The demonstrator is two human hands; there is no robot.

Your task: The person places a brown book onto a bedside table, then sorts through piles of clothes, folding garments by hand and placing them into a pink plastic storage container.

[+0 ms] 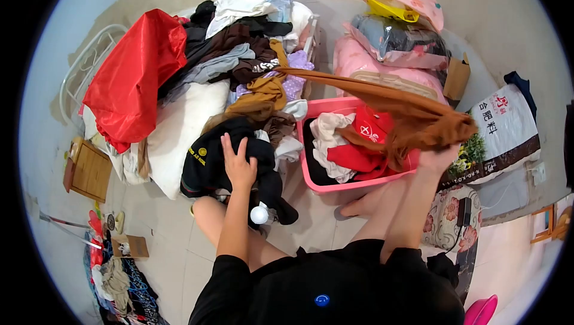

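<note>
My left hand (240,166) lies with fingers spread on a black garment (215,146) with a yellow emblem and lettering, at the front of a clothes heap. At the right, my right hand (439,159) grips the bunched end of a stretchy brown garment (412,110). Its far end stretches left to the heap, and a fold hangs into a pink bin (326,189). Inside the bin are a red garment (365,128) with a white print and a crumpled whitish cloth (330,146). The palm side of my right hand is hidden by the brown fabric.
A red bag (137,74) and white bedding (185,128) flank the heap. Behind the bin stand pink bags (391,65) and a clear-wrapped bundle (400,38). A printed white sack (502,128) and a floral stool (453,214) are at right. More clothes (116,283) lie lower left.
</note>
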